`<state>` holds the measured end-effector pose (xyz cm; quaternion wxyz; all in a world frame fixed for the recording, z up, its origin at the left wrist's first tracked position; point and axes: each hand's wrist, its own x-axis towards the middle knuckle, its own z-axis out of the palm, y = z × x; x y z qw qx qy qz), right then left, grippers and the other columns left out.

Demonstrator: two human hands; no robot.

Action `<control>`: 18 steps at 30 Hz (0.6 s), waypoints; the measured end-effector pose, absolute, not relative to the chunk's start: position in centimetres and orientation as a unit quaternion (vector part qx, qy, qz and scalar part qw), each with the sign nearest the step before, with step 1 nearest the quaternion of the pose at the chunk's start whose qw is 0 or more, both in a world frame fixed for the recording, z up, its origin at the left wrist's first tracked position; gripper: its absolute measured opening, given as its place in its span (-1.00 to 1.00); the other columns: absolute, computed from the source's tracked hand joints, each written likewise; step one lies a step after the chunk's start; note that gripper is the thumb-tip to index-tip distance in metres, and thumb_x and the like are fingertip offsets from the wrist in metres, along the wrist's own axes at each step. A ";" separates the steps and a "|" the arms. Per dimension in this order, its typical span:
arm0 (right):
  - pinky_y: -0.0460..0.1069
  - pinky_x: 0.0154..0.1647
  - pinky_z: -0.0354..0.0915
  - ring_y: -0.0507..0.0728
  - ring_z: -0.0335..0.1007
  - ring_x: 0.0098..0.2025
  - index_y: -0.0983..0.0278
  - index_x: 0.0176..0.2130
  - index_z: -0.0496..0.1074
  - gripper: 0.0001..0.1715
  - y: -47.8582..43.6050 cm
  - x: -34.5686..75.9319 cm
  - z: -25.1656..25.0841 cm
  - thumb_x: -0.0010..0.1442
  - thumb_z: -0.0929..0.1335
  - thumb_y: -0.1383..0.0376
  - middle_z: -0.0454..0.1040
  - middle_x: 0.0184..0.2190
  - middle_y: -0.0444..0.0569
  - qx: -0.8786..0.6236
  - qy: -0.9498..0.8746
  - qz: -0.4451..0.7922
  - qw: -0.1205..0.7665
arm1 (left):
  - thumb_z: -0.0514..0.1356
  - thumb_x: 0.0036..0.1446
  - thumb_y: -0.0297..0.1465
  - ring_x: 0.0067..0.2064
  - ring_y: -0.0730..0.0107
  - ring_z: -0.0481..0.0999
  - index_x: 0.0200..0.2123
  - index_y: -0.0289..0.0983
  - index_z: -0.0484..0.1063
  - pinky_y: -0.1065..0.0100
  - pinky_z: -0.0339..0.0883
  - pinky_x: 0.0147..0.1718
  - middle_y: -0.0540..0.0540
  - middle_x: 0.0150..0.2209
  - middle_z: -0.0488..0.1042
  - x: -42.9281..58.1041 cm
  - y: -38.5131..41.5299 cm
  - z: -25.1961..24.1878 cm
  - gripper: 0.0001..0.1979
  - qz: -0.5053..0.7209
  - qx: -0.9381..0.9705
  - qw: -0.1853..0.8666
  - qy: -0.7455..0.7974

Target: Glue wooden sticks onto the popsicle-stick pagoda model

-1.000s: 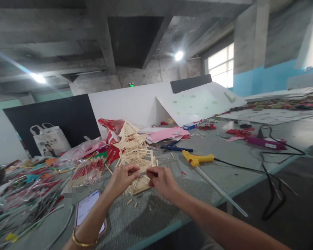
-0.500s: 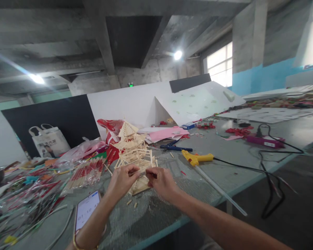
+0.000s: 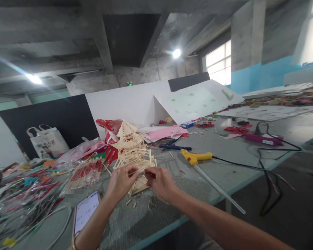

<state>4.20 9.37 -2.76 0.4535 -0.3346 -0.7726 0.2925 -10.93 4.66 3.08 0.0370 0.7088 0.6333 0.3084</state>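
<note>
A person stands at a long grey bench (image 3: 224,163) with both hands raised just above its near edge. The left hand (image 3: 121,182) and the right hand (image 3: 160,182) meet fingertip to fingertip, each pinching one end of a thin pale stick (image 3: 138,170) held level between them. Directly behind the hands, touching the bench, stands a tiered tower (image 3: 132,149) built of the same pale sticks, with a pointed roof on top. A few short stick offcuts (image 3: 131,203) lie on the bench just below the hands.

Near the left forearm a phone (image 3: 86,212) lies face up, its lit screen showing large digits that look like 01 10 42, though they are too tilted to be sure. Further left is a heap of packets (image 3: 86,172) holding red-tipped sticks, then a spread of tangled coloured scraps. Beyond that heap a white tote bag (image 3: 47,141) leans on a black board; its print is blurred and unreadable.

To the right of the hands lies a yellow glue gun (image 3: 195,157) with a black cord (image 3: 266,173) trailing off the bench edge, and a clear glue stick (image 3: 219,189) pointing toward the viewer. Behind it rest blue-handled scissors (image 3: 173,146) and pink paper (image 3: 165,132). Far right sits a purple power strip (image 3: 262,139).
</note>
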 end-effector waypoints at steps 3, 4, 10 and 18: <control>-0.17 -0.60 -0.04 -0.06 0.14 -0.58 0.33 -0.63 0.19 -0.84 9.3 4.2 -2.6 -0.08 0.19 0.46 0.22 -0.68 -0.18 -0.332 -0.776 0.290 0.451 | 0.11 0.00 -0.26 -0.31 0.29 0.53 -0.33 -0.22 0.49 0.40 0.28 -0.36 -0.04 -0.38 0.58 -10.9 4.6 3.1 -0.77 0.310 0.711 0.044 0.629; -0.17 -0.60 -0.04 -0.06 0.14 -0.59 0.32 -0.63 0.19 -0.84 9.3 4.2 -2.6 -0.08 0.18 0.46 0.21 -0.68 -0.18 -0.333 -0.776 0.289 0.451 | 0.11 0.00 -0.26 -0.31 0.29 0.53 -0.33 -0.23 0.49 0.40 0.28 -0.36 -0.05 -0.37 0.58 -10.9 4.6 3.1 -0.77 0.311 0.711 0.046 0.629; -0.16 -0.59 -0.03 -0.07 0.07 -0.59 0.32 -0.63 0.20 -0.83 9.2 4.2 -2.5 -0.07 0.18 0.46 0.16 -0.68 -0.19 -0.336 -0.770 0.296 0.454 | 0.12 -0.01 -0.29 -0.33 0.30 0.52 -0.36 -0.24 0.49 0.39 0.27 -0.36 -0.05 -0.40 0.57 -10.7 4.6 3.3 -0.79 0.307 0.714 0.040 0.628; -0.16 -0.61 -0.08 -0.08 0.03 -0.59 0.32 -0.65 0.15 -0.85 9.3 4.2 -2.5 -0.11 0.19 0.48 0.13 -0.68 -0.21 -0.332 -0.775 0.290 0.452 | 0.12 -0.01 -0.29 -0.33 0.30 0.52 -0.36 -0.23 0.49 0.39 0.27 -0.35 -0.03 -0.40 0.57 -10.7 4.7 3.5 -0.79 0.307 0.716 0.046 0.626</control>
